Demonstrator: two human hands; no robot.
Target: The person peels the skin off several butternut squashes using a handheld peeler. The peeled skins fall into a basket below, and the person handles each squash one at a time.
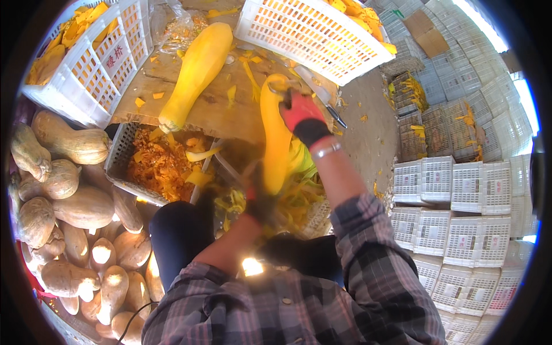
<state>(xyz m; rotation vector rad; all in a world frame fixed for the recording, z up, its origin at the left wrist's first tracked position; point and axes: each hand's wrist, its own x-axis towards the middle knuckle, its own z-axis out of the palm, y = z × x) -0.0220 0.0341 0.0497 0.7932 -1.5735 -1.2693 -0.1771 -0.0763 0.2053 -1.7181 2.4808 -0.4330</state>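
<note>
A peeled butternut squash (274,133) stands nearly lengthwise before me, bright yellow-orange. My left hand (258,196), in a dark and red glove and blurred, grips its lower end; the fingers are partly hidden. My right hand (304,113), in a red glove with a black cuff, holds a metal-looking peeler (280,85) against the squash's upper end. Yellow and greenish peel strips (304,159) hang and pile below and to the right of it. Another peeled squash (196,73) lies on the wooden board (220,105), left of my hands.
A knife (317,88) with a dark handle lies at the board's right edge. White crates (315,39) (114,60) of cut squash stand behind. A crate of seedy pulp (159,159) sits left. Unpeeled squashes (84,207) heap at far left; stacked crates (465,185) line the right.
</note>
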